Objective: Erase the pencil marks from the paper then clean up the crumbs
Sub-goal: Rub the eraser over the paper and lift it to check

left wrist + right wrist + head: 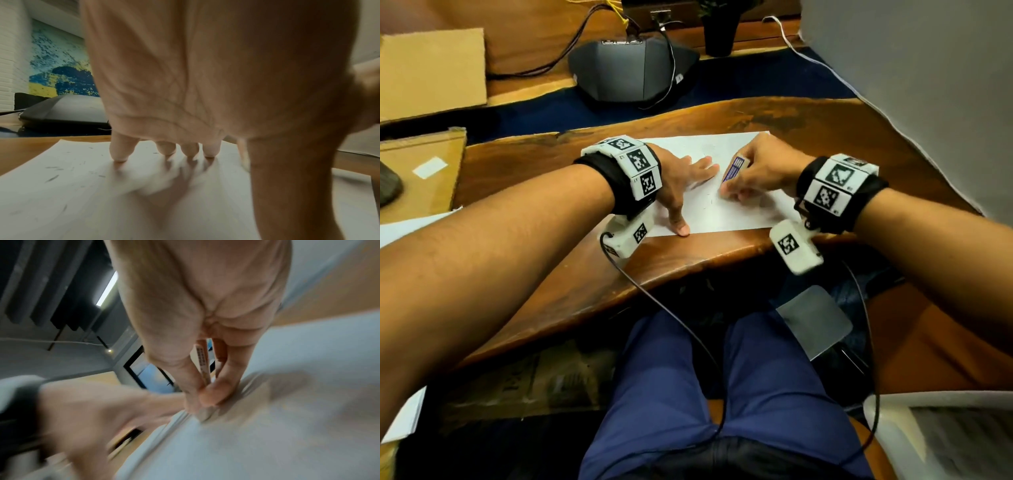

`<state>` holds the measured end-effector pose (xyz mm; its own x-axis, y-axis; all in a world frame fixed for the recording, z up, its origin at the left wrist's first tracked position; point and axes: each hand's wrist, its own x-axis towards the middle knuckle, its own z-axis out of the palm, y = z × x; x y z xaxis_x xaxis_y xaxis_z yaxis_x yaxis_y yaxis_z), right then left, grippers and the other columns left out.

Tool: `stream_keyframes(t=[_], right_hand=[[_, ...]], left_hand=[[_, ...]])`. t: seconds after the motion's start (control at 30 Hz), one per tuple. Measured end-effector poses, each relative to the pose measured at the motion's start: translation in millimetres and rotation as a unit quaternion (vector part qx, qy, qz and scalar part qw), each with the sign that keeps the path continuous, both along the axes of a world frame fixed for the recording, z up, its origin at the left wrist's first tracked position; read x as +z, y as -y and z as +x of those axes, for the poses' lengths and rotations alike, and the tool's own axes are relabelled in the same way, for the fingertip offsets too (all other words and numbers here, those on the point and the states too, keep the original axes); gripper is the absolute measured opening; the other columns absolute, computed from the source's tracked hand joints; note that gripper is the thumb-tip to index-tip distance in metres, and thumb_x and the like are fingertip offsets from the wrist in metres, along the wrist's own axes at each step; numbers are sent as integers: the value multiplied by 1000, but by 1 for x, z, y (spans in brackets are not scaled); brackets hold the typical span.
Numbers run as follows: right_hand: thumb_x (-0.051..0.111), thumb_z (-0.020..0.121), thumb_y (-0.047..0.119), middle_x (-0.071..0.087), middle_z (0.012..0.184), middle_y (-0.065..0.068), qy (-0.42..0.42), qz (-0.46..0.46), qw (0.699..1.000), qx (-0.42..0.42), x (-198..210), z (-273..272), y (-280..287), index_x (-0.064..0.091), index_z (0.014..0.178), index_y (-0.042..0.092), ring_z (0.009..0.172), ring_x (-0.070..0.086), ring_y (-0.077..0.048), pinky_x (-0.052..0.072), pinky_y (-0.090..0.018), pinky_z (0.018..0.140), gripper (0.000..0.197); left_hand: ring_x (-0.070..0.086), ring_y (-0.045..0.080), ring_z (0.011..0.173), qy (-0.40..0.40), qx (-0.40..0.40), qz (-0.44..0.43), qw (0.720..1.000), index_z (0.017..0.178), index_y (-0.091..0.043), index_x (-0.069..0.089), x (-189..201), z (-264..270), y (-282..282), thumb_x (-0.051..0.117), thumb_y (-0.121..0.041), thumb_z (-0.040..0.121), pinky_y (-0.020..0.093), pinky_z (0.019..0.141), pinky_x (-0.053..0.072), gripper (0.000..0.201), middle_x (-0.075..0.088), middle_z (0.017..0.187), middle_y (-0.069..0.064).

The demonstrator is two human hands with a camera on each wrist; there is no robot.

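Observation:
A white sheet of paper lies on the wooden desk near its front edge. My left hand presses flat on the sheet's left part, fingers spread and straight; its fingertips touch the paper. Dark eraser crumbs lie scattered on the sheet to the left of that hand. My right hand pinches an eraser in a purple printed sleeve, its lower end down on the paper. The right wrist view is blurred; it shows the eraser between thumb and fingers on the paper.
A dark grey conference phone with cables stands behind the desk. Cardboard pieces lie at the left, a dark plant pot at the back, a white cable at the right. The desk's front edge runs just below the sheet.

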<state>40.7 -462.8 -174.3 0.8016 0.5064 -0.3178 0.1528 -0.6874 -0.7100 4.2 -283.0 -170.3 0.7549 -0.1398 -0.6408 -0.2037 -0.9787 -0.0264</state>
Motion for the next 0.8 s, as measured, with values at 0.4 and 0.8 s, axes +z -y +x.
stream_keyframes(t=[0.4,0.8], right_hand=[[88,76,20,77,87,-9,3,-18,997,71,-6,-12,-1,76,95,6,77,74,-19,62,-29,74,26],[86,78,20,77,88,-11,16,-16,1000,3,6,16,9,74,96,4,80,75,-24,63,-39,78,27]], left_hand=[[-10,21,151,-1,0,12,1000,152,-33,-20,4,-5,0,83,-53,66,55,121,4,136,-22,162,-9],[-18,18,149,-12,4,-50,999,154,-34,-17,1,-7,-7,85,-46,68,51,121,-6,134,-24,161,-9]])
